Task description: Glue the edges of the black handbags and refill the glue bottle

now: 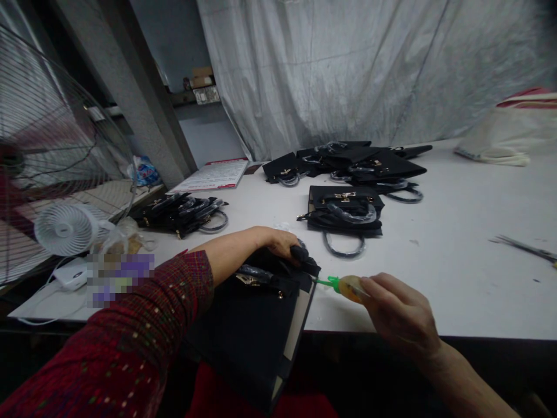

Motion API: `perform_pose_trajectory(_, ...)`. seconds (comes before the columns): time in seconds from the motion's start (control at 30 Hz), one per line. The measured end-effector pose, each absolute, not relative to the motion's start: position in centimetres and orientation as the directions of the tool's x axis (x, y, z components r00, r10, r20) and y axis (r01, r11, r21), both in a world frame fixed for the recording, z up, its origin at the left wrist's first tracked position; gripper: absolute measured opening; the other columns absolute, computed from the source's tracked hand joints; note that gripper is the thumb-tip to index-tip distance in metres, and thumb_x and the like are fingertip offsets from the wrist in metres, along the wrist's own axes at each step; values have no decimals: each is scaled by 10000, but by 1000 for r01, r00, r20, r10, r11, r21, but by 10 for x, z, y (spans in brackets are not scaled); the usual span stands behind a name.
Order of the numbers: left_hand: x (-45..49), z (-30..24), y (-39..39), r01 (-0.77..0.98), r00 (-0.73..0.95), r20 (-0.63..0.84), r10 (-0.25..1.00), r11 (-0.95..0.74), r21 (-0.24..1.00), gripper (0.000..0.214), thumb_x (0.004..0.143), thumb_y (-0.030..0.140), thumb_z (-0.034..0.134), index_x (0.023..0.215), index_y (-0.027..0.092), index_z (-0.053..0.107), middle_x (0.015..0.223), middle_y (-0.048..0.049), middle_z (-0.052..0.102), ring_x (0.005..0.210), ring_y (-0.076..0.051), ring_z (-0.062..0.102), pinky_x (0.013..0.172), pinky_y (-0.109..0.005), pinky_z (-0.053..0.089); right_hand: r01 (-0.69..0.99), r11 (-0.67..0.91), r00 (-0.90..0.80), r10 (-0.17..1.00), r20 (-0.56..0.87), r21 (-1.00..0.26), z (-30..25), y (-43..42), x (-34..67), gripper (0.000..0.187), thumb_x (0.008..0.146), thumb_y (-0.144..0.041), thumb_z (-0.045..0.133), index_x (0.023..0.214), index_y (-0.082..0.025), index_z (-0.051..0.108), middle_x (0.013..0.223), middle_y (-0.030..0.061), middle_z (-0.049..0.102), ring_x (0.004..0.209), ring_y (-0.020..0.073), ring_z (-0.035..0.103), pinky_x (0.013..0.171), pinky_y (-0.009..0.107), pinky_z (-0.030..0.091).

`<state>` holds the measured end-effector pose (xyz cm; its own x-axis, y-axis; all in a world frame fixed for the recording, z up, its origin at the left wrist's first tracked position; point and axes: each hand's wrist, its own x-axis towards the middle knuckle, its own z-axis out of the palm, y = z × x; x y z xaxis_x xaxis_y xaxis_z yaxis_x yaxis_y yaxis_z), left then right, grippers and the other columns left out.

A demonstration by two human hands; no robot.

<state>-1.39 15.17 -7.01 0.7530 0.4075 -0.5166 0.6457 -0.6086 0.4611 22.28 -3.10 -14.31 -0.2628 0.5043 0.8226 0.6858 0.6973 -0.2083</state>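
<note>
A black handbag [243, 325] leans over the table's front edge, its pale inner side strip showing along the right. My left hand [282, 244] is closed on the bag's far upper part, near a plastic-wrapped handle; the fingertips are partly hidden. In my right hand [402, 313] is a small squeeze bottle [349, 288] with amber contents and a green nozzle. The nozzle's tip points left and lies at the bag's upper right edge; I cannot tell whether it touches. Gold-coloured hardware [249, 280] shows on the bag's front.
Another black handbag [343, 212] lies beyond my hands, with more bags piled [348, 162] behind it and a bunch [180, 212] at the left. Scissors [524, 248] lie at the right. A small white fan [65, 229] and a large wire-guarded fan [56, 133] stand left.
</note>
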Motion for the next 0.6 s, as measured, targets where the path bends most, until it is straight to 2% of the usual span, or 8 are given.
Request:
perform_pose_trajectory(0.13,-13,-71,152,659,740,-532,411,-603,450,198,740,213,770,937,188,784,839,-11,753,825,-188,638,888,-325,514,667,722,-321,502,803,-184,-136,-35,223,335,880,-110,645,1177,-263,665,811,33,699,636,155,606,539,261,472)
perform_pose_trajectory(0.27,-12,-72,152,666,733,-537,417,-600,444,205,727,210,782,932,199,783,840,-5,758,822,-188,641,883,-325,519,641,742,-346,507,789,-195,-129,-35,226,426,898,-122,612,1290,-284,580,895,43,726,701,181,663,590,292,538)
perform_pose_trajectory(0.37,-13,-72,152,668,732,-538,418,-597,444,231,723,211,783,954,214,784,855,0,763,839,-191,646,891,-330,521,630,740,-379,557,740,-234,-122,-35,229,471,914,-150,591,1357,-294,525,977,64,726,781,204,692,651,321,580)
perform_pose_trajectory(0.53,-14,-72,151,663,736,-537,413,-600,447,221,749,214,760,969,206,784,860,-6,761,827,-186,646,883,-328,522,733,639,-437,704,561,-232,-111,-36,231,260,938,-204,533,1161,-275,645,1034,97,676,802,217,680,608,306,557)
perform_pose_trajectory(0.6,-14,-72,151,659,740,-533,410,-602,450,224,749,213,754,971,204,783,853,-6,760,826,-185,644,880,-325,521,761,603,-417,736,533,-238,-111,-36,233,267,927,-211,517,1145,-280,655,1113,105,670,837,232,699,608,313,566)
